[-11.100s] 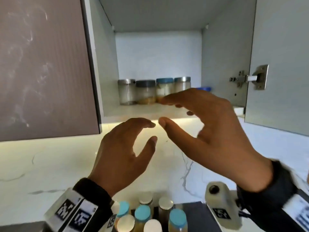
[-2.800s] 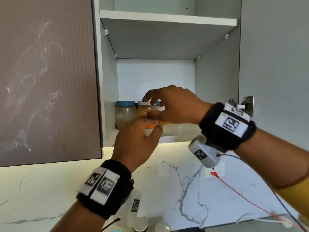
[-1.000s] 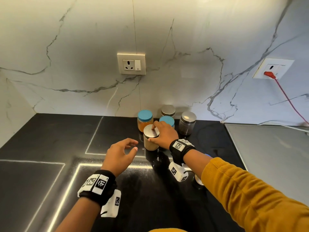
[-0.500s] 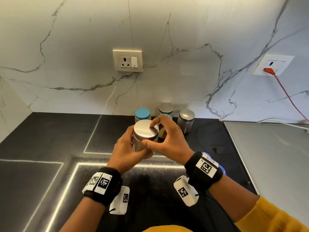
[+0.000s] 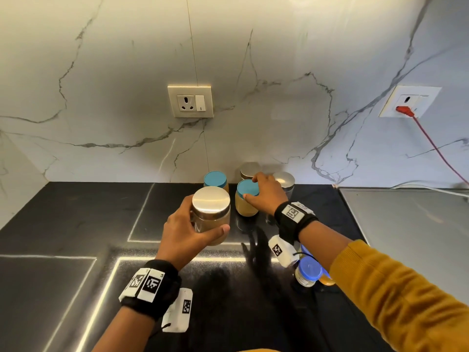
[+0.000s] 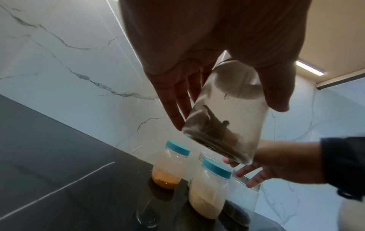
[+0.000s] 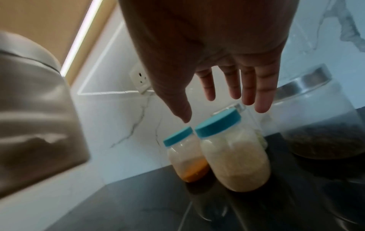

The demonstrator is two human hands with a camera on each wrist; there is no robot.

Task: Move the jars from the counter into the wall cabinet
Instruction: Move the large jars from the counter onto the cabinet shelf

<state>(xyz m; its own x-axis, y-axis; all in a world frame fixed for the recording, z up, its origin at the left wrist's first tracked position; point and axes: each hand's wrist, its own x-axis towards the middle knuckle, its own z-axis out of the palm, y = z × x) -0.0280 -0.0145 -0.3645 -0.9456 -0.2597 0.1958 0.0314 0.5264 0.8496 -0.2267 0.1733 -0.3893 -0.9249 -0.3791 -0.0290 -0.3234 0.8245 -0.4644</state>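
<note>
A: Left hand point(image 5: 187, 232): fingers and thumb wrapped round a steel-lidded glass jar point(image 5: 211, 214), which is held clear of the black counter point(image 5: 76, 224), just in front of the jar cluster. Dark sticks are seen inside it in the left wrist view.

B: Right hand point(image 5: 266, 193)?

A: Spread, fingers straight, nothing gripped yet. It is poised over the blue-lidded jar point(image 5: 247, 198) of pale powder; whether the lid is touched cannot be told.

B: Rest of the cluster?

A: Behind that jar, against the marble wall: a second blue-lidded jar point(image 5: 215, 180) with orange contents, to its left, and two steel-lidded jars point(image 5: 284, 180), to its right. Two small blue-capped jars point(image 5: 308, 271) are partly hidden beneath the right forearm. The wall cabinet is not in view.

B: How should the grasp be made?

A: Probably the body should be gripped below the lid, not the lid alone. The jar is best raised straight up, since neighbours stand close. The held jar should be kept upright.
</note>
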